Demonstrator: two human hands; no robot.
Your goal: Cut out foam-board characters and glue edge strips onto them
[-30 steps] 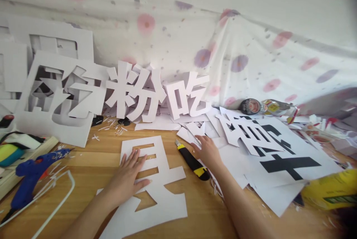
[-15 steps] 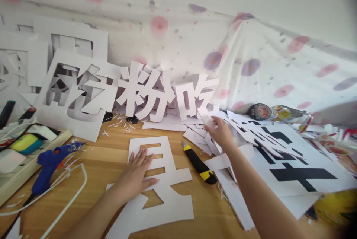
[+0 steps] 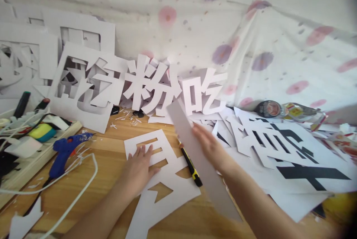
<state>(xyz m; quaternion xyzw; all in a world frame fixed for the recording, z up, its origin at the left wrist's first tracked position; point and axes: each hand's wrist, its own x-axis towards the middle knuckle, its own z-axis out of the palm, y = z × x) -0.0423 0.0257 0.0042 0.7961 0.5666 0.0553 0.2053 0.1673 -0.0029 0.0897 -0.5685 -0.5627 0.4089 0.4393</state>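
Just now the right hand [image 3: 208, 146] has brought a long strip [image 3: 208, 174] leftward, close to the white cut-out [image 3: 180, 196], its fingers pinching the edge, while the left hand [image 3: 142, 168] stays spread flat on that cut-out, which has turned slightly; strip and shape now seem placed to be worked together. The cut-out lies toward the near edge of the desk [image 3: 106, 161], straight slots and an angular hole baring grained wood. The smooth, narrow strip looks greyish in shadow and tilts upward, partly hiding a black-and-yellow cutter [image 3: 190, 162]. Toward the desk's far edge stand thick white block characters [image 3: 187, 97] with deep side walls
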